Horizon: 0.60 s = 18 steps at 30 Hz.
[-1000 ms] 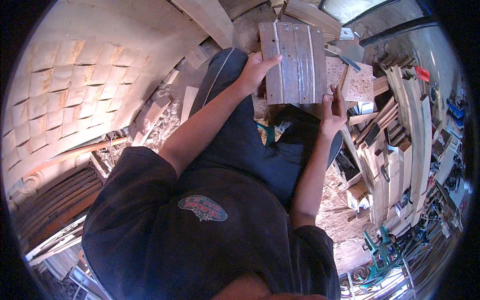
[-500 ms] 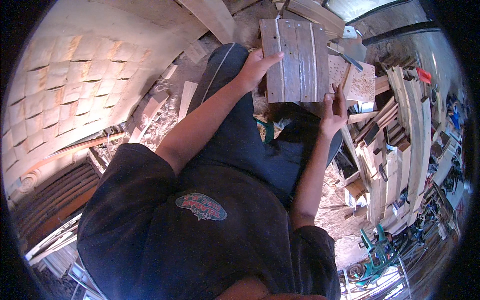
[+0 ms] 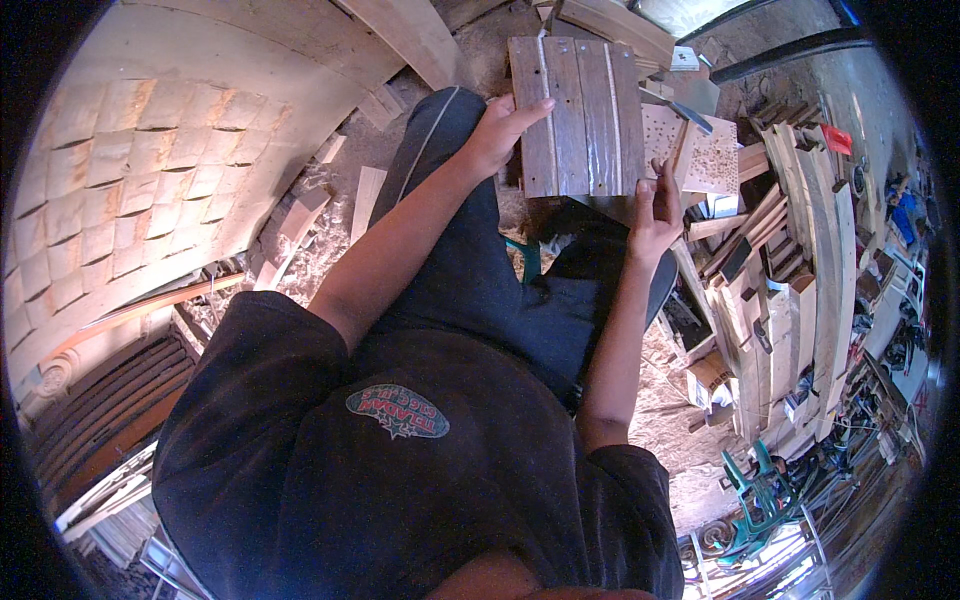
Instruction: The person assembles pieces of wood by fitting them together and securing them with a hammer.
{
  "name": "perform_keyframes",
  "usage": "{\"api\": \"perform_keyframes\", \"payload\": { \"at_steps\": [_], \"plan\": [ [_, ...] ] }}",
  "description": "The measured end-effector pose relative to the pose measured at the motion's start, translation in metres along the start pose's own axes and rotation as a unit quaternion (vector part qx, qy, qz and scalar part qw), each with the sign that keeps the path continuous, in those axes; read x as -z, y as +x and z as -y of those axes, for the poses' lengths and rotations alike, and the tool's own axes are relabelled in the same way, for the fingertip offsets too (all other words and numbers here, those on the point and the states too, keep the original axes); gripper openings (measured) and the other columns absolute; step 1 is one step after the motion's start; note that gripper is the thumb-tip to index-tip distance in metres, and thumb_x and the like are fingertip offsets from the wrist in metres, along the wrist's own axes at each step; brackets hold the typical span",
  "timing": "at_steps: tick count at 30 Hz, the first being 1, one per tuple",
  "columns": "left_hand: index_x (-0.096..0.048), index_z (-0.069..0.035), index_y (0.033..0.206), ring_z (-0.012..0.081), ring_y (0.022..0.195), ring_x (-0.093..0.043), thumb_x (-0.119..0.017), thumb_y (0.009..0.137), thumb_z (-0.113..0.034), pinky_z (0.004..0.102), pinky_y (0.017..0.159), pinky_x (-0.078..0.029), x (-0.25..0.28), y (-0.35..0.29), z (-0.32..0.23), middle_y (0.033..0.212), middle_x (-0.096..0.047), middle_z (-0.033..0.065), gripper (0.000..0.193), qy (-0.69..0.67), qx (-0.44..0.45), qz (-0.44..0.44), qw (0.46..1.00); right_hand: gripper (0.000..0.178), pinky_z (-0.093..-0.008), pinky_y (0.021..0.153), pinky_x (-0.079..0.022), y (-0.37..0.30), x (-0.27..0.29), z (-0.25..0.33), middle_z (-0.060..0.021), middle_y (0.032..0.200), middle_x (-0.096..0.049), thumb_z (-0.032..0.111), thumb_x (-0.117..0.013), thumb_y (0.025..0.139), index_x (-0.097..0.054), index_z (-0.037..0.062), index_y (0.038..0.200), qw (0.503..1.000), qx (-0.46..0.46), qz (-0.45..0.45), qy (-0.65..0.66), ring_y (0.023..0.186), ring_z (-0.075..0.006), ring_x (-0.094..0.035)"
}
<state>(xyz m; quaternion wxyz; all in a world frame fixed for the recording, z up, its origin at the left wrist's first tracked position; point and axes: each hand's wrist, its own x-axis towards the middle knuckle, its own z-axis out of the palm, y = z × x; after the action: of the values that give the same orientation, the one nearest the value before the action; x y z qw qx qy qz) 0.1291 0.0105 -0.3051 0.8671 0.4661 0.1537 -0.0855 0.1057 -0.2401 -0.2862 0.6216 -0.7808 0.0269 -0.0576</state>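
Note:
A dark wooden panel of several slats [image 3: 568,125], with pale lines along its joints, is held up over my lap. My left hand [image 3: 500,135] is closed on its left edge, thumb on top and fingers hidden beneath. By the lower right corner, my right hand [image 3: 655,222] is closed around the wooden handle of a hammer [image 3: 690,117]. Its dark head points up beyond the panel's right edge. The thumb lies close to that corner; whether it touches the panel is unclear.
Behind the hammer is a pale board covered in small brown specks [image 3: 715,155]. Long planks [image 3: 800,300] are stacked on the right. Wood shavings [image 3: 675,440] cover the floor. A large light wooden panel [image 3: 150,180] leans at left, and a green chair [image 3: 755,500] lies at lower right.
The whole view has shifted slightly. The slatted panel is tilted a little differently, with the shine on its slats in another place. Both hands keep their holds.

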Motion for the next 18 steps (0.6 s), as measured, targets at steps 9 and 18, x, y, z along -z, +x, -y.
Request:
{"api": "perform_keyframes", "payload": {
  "at_steps": [9,18],
  "plan": [
    [-0.060,0.001,0.111,0.0180,0.091,-0.064,-0.069,0.088,-0.024,0.0340,0.084,-0.048,0.0014,0.0001,-0.0020,0.100,-0.066,0.0094,0.036,-0.033,0.026,0.021,0.999,0.050,-0.0384,0.104,-0.038,0.0003,-0.0004,-0.0022,-0.0217,0.126,-0.058,0.012,-0.064,0.088,-0.049,-0.0069,0.132,1.000,0.020,-0.005,-0.013,0.120,-0.0285,-0.053],
    [-0.061,0.003,0.111,0.0178,0.091,-0.064,-0.068,0.088,-0.024,0.0336,0.084,-0.048,0.0046,0.0007,-0.0035,0.101,-0.066,0.0091,0.036,-0.016,0.017,0.036,0.999,0.051,-0.0383,0.102,-0.040,0.0001,-0.0027,0.0012,-0.0219,0.124,-0.059,0.017,-0.066,0.088,-0.051,-0.0078,0.130,1.000,0.012,-0.013,-0.021,0.118,-0.0282,-0.055]
  ]
}}
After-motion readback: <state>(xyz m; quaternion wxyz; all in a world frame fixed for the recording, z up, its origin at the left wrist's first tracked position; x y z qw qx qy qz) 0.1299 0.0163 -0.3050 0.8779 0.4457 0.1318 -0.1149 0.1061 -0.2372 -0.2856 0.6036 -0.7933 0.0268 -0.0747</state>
